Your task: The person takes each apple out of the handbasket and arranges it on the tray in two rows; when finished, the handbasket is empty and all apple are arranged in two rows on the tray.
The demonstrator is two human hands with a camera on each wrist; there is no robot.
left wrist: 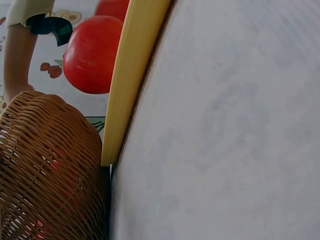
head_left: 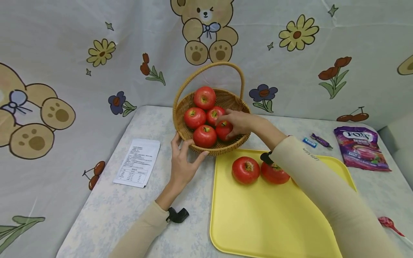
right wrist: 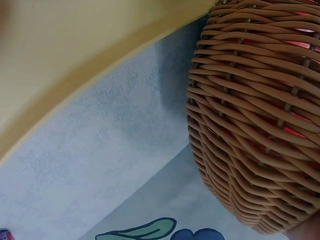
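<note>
A wicker basket [head_left: 211, 152] with a tall handle holds several red apples [head_left: 204, 136]. My left hand [head_left: 184, 161] grips its front left rim, thumb and fingers spread along the edge. Inside the basket, my right hand [head_left: 240, 123] has its fingers curled around the apple at the right [head_left: 223, 129], which they partly cover. Two more red apples, one at the left [head_left: 246, 170] and one partly behind the right sleeve [head_left: 274, 174], sit on a yellow tray [head_left: 258, 229]. In the left wrist view the basket's woven side [left wrist: 50, 160] stands beside the tray's edge [left wrist: 132, 65].
A white printed packet [head_left: 138, 163] lies left of the basket. Beyond the tray at the right are a purple candy bag [head_left: 361, 148], a blue wrapped candy [head_left: 309, 142] and a purple one [head_left: 321, 141]. A red lollipop [head_left: 386, 222] lies near the right edge. A patterned cloth hangs behind.
</note>
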